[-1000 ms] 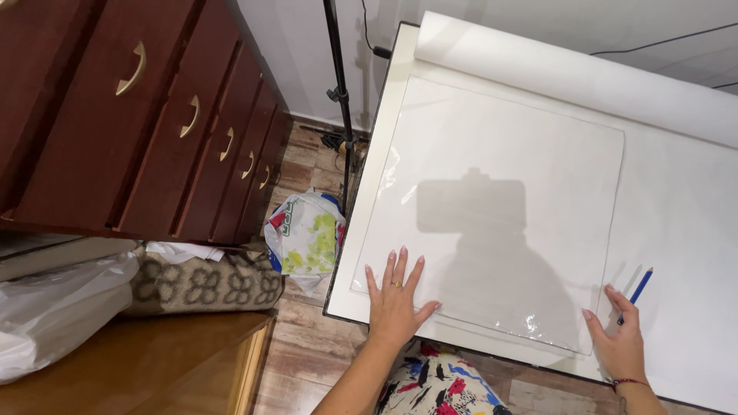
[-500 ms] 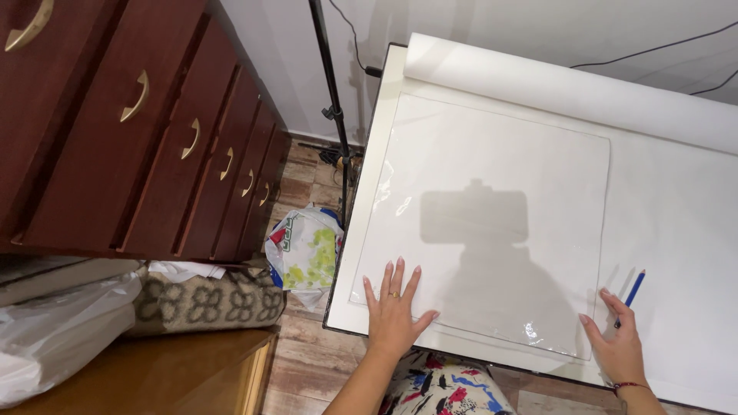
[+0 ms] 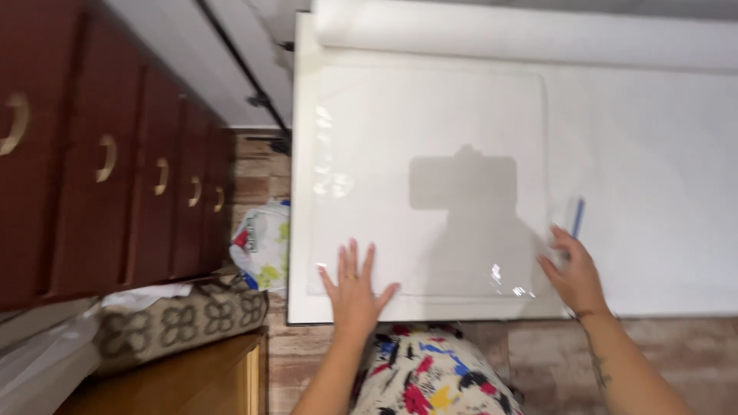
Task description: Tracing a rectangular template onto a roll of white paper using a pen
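Clear plastic sheet (image 3: pixel 430 180) lies flat on the white surface (image 3: pixel 653 192). Your left hand (image 3: pixel 355 288) presses its near edge, fingers spread. Your right hand (image 3: pixel 573 273) rests open at its right corner, near a blue pen (image 3: pixel 577 217).

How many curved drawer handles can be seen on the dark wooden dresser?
5, all in one row along the dresser: the far-left handle, then, and the smallest nearest the white board. More may be hidden beyond the picture's left edge.
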